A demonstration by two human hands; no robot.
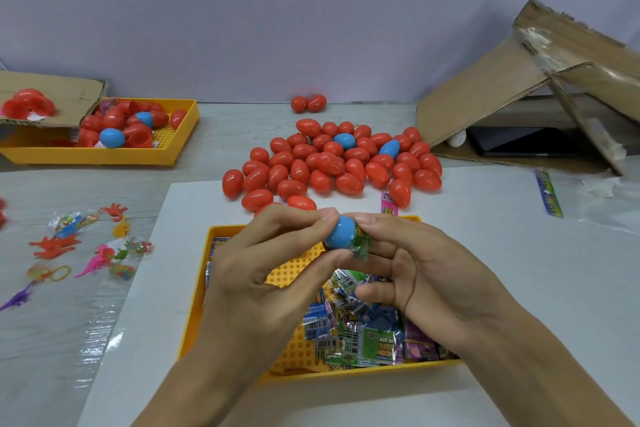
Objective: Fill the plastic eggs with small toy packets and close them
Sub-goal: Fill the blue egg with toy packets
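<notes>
Above the yellow tray (194, 315) of toy packets (367, 340), the left hand (263, 274) pinches a blue egg half (341, 232) with curled fingers while the right hand (415, 270) grips a green packet (362, 244) jutting from its open end, closed eggs (332, 163) heaped behind.

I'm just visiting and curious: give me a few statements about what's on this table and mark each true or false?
1. Both hands hold a blue egg half above the near yellow tray. True: the left hand and right hand pinch it together.
2. The near tray holds red eggs. False: it holds toy packets.
3. Most eggs in the pile are red. True.
4. The egg in the hands is closed. False: a green packet sticks out of its open side.
5. The loose plastic toys lie right of the tray. False: they lie to its left.
</notes>
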